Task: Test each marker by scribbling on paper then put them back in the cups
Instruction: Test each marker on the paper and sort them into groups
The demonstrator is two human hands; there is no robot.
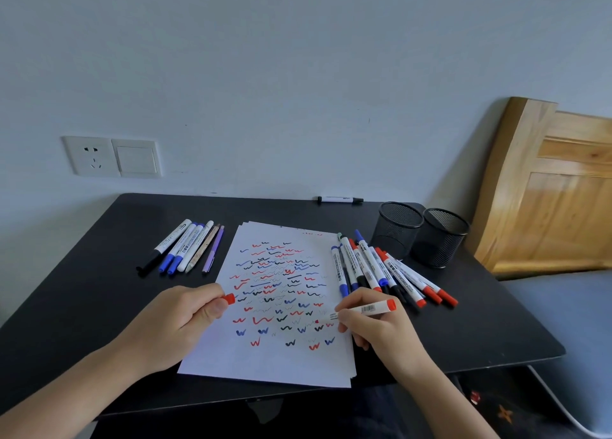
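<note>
A black bench [82,273] stands against a pale wall [265,91], with a socket [91,156] and a switch [136,159] side by side on the wall at far left. On the left part of the bench lies a row of pens [185,250], close together, their long axes running from near left to far right.

My left grip [178,319] rests at the left edge of the paper [265,362], fingers curled, thumb and forefinger pinching a red cap [229,298] that pokes out to the right. The paper is a small stack in the middle of the bench, its top sheet covered in red, blue and black scribbles.

My right grip [381,332] is closed round the marker [367,309], fingers bent about its front part. It lies almost crosswise over the sheet's right side: red tip to the left and down at the paper, red tail to the right and a little raised. Whether the tip touches I cannot tell.

Just beyond that hand a pile [381,269] of capped markers fans out beside the paper's right edge. A lone marker [339,199] lies along the bench's back edge. Two black mesh cups [399,226] stand upright, touching, at the far right corner. Right of the bench is a wooden headboard [546,190] with a bed [563,306] below it.
</note>
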